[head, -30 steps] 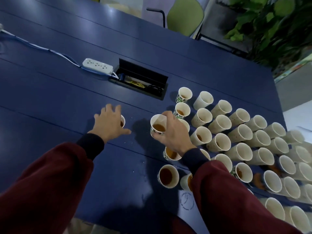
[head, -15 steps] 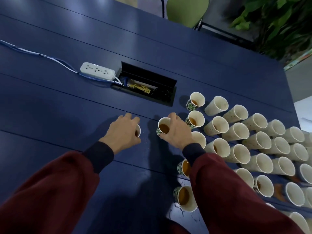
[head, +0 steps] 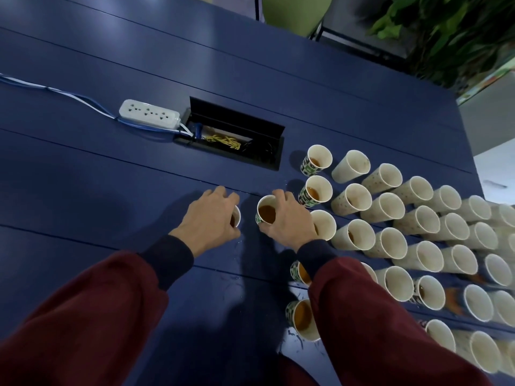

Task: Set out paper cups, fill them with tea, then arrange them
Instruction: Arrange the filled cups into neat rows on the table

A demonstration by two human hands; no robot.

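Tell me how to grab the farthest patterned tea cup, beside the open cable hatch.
I'd wrap the patterned cup round its side wall, below the rim, coming from its left, where the table is bare. It stands upright with tea inside, and a plain cup and a second tea cup crowd its right and near sides.

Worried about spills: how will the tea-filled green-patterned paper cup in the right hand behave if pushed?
The green-patterned paper cup looks thin-walled; the right hand could dent it. Tea stands high, so it likely slops easily. Tall and narrow, it may tip rather than slide.
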